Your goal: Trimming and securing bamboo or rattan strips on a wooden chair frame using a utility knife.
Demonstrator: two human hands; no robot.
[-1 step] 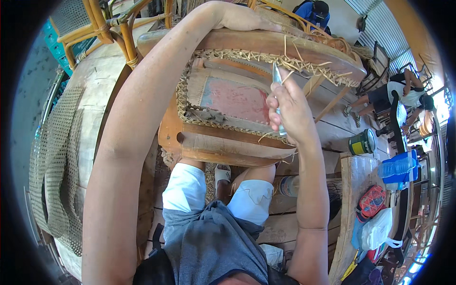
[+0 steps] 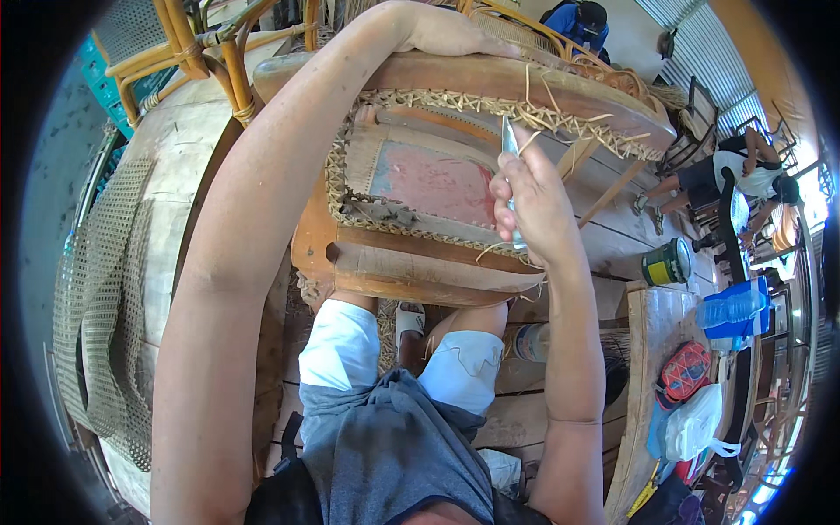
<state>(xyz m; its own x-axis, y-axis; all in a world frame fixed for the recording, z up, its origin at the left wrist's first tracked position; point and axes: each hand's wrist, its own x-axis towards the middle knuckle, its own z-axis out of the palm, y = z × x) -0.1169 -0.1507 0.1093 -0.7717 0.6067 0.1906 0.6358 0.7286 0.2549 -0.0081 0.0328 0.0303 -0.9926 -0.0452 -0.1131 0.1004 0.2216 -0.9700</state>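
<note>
A wooden chair (image 2: 394,287) is tipped over my lap, with its inner opening edged by woven cane strips (image 2: 420,101). Loose cane ends stick out along the far edge. My right hand (image 2: 535,197) is closed round a knife (image 2: 509,136), its blade pointing away from me and its tip at the cane edging of the far rail. Over that same far rail (image 2: 367,73) lies my left hand (image 2: 446,33), gripping the wood from the far side; its fingertips are partly hidden. Through the opening, a worn red and blue panel (image 2: 433,179) shows.
Woven cane sheet (image 2: 105,306) drapes over the boards at left, near a rattan chair (image 2: 232,74). At right, a wooden bench (image 2: 643,350) bears a red pouch (image 2: 684,372) and a white plastic bag (image 2: 693,424). Beyond are a bucket (image 2: 667,262) and other people.
</note>
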